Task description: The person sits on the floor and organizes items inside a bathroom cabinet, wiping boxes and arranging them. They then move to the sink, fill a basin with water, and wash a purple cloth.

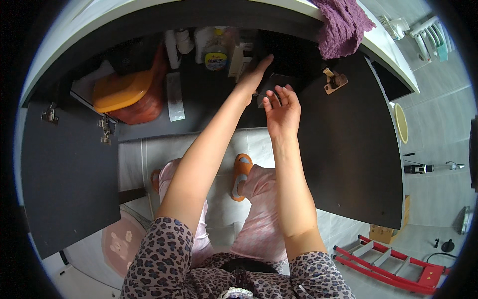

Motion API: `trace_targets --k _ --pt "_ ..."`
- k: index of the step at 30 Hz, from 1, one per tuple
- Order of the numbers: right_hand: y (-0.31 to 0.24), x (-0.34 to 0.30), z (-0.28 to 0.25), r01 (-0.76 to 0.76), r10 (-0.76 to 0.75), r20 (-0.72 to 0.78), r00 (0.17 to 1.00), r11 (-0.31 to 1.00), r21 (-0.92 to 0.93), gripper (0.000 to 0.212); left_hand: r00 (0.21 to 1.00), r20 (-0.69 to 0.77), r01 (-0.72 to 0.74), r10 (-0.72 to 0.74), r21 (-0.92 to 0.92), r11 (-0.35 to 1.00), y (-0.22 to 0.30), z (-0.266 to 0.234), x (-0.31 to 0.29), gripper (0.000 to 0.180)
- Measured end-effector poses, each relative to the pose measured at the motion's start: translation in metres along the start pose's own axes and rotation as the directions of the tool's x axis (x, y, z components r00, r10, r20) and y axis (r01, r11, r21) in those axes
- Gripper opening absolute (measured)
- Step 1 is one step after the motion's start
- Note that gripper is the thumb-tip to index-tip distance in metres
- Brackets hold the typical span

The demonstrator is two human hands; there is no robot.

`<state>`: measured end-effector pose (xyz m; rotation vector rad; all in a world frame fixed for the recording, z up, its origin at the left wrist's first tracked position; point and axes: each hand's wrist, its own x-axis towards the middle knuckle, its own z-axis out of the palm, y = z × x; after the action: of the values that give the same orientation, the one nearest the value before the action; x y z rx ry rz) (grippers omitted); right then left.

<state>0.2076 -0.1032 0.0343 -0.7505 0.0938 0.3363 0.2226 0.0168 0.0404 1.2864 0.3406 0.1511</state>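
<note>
At the open front of a dark, flat-panelled cabinet (pixel 199 112), short sleeves (pixel 159 254) of leopard-patterned cloth are worn above bare forearms. The right hand (pixel 284 110) is held near the right part of the cabinet's front edge, palm turned up, fingers loosely curled and thumb apart; nothing is seen in its grasp. The left hand (pixel 253 78) is extended past the same edge, its fingers outstretched and partly blurred in shadow; whether anything is gripped cannot be told. Beside it, toward the back edge, a pale, square-cornered carton (pixel 236 65) is placed; contact cannot be confirmed.

Across the front edge, left of centre, a flat, shiny packet (pixel 175 97) is laid lengthwise. In the front left corner, an orange plastic tub (pixel 122 92) with rounded rim is set against a crinkled, translucent reddish bag (pixel 144 109). Along the back edge, a yellow-labelled bottle (pixel 215 60) and smooth white containers (pixel 172 49) are ranged. Over the countertop's front edge, at right, a purple, rough-textured cloth (pixel 343 27) is draped.

Farther off, on the tiled floor, orange slippers (pixel 242 177) are worn and a red-framed ladder (pixel 428 276) is seen at right.
</note>
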Motion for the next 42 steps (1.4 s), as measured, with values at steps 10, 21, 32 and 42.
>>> trace_targets --k 10,21,32,42 --pt "-0.001 0.002 -0.019 -0.135 0.147 -0.114 0.982 0.985 0.106 0.013 0.995 -0.064 0.063 -0.074 -0.147 0.987 -0.019 -0.005 -0.012 0.089" --pt "-0.005 -0.007 -0.028 -0.126 0.131 -0.067 0.989 0.99 0.069 0.007 0.999 -0.045 0.007 -0.017 -0.214 0.977 -0.013 -0.018 -0.044 0.071" --pt "-0.008 -0.04 -0.019 -0.149 0.161 0.028 0.987 0.954 -0.259 0.043 0.975 -0.163 0.129 -0.153 -0.147 0.981 0.002 -0.074 -0.148 0.069" --pt "0.011 -0.058 0.019 -0.222 0.378 0.192 0.906 0.808 -0.546 0.055 0.966 -0.148 0.189 -0.209 -0.142 0.972 -0.002 -0.102 -0.186 0.071"
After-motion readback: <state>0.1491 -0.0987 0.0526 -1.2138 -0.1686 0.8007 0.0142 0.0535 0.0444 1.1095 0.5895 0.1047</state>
